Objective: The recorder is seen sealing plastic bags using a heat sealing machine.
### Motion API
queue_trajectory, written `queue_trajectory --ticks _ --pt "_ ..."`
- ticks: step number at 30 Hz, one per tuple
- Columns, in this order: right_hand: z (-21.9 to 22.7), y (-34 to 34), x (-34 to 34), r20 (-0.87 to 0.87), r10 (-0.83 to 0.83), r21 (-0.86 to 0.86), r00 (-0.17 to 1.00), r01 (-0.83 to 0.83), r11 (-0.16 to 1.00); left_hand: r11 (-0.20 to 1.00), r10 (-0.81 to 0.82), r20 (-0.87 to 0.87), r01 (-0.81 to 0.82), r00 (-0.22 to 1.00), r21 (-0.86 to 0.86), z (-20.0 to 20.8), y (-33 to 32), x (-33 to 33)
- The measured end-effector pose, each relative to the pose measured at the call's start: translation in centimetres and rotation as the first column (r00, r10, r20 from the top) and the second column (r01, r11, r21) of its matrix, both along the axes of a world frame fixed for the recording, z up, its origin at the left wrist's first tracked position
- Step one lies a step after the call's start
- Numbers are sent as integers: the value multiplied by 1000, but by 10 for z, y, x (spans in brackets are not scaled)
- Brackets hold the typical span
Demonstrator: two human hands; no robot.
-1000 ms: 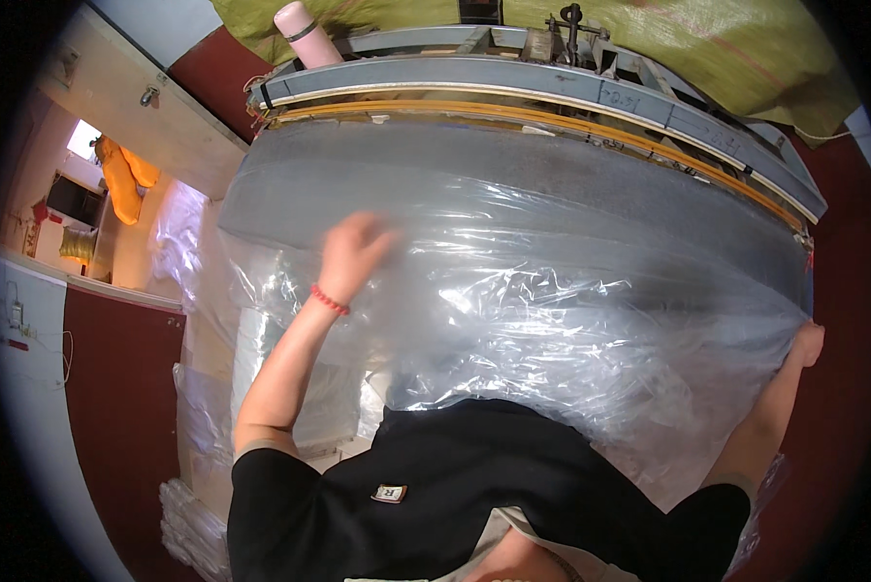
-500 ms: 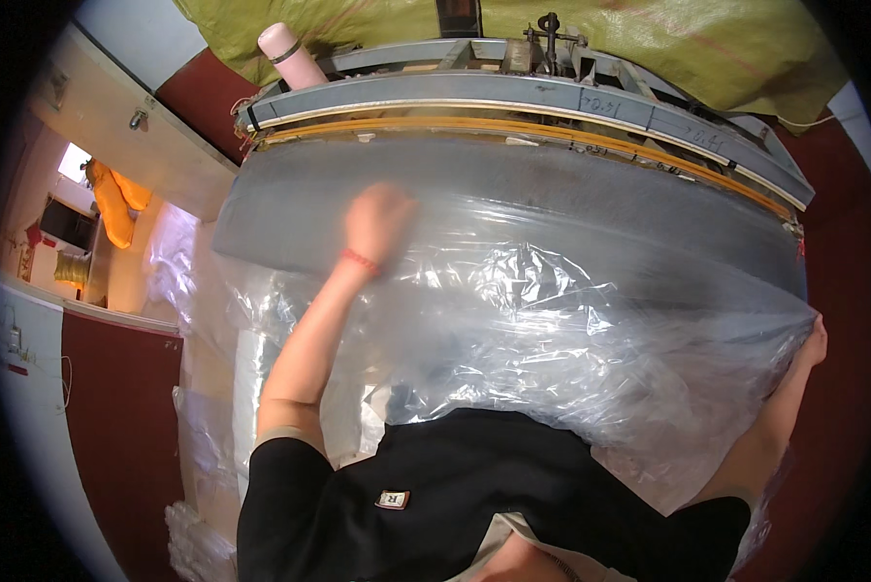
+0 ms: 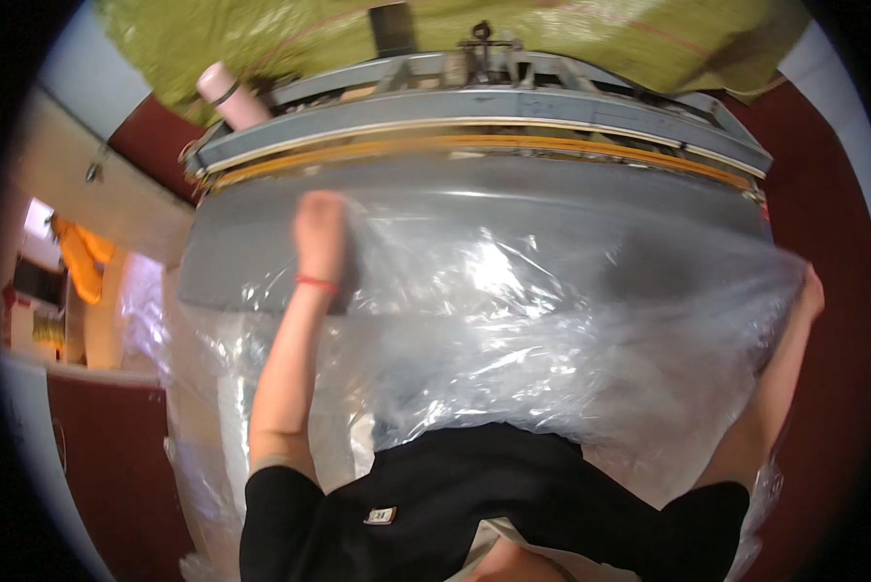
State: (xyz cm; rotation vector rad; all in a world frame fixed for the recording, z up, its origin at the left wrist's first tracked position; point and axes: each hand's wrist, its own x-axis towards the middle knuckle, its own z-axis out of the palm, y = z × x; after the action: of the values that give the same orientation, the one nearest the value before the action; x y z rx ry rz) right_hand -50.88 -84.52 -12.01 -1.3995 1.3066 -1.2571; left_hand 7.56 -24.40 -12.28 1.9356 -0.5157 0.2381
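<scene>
1. Left hand [image 3: 321,228] pressed flat on the clear plastic sheet [image 3: 552,330], fingers blurred, so exact grip cannot be told; red band [image 3: 316,283] on the wrist.
2. Right hand [image 3: 810,291] at the far right edge of the sheet, mostly hidden behind the film; appears closed on the edge, yet cannot tell for certain.
3. Plastic sheet spread wide across the grey table [image 3: 251,262], crumpled and shiny, reaching from the left hand over to the right hand and hanging down in front of the black shirt [image 3: 474,504].
4. Further clear plastic [image 3: 203,417] draped down the left side below the table edge.
5. Long grey machine bar [image 3: 474,112] with a yellow strip [image 3: 474,145] running along the far side of the table, just beyond the sheet.
6. Pink bottle [image 3: 224,92] standing at the left end of the bar.
7. Olive-green cloth [image 3: 290,34] behind the machine.
8. Dark red floor [image 3: 823,194] on the right; pale wall [image 3: 106,194] on the left.
</scene>
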Motion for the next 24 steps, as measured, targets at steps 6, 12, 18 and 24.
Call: queue_trajectory --ticks 6,12,18,24 --pt "-44 7 158 -366 -374 -640 852 61 766 903 120 -249 -209 961 -374 -15 12 92" --pt "-67 14 251 -73 34 -340 997 -56 939 940 304 35 -294 952 -170 -50 27 183" --pt "-59 18 261 -73 -146 -402 986 105 910 947 228 -7 -223 974 -232 -49 25 189" --pt "-51 24 256 189 -27 -196 982 65 979 846 343 -231 -406 910 -344 -43 26 183"
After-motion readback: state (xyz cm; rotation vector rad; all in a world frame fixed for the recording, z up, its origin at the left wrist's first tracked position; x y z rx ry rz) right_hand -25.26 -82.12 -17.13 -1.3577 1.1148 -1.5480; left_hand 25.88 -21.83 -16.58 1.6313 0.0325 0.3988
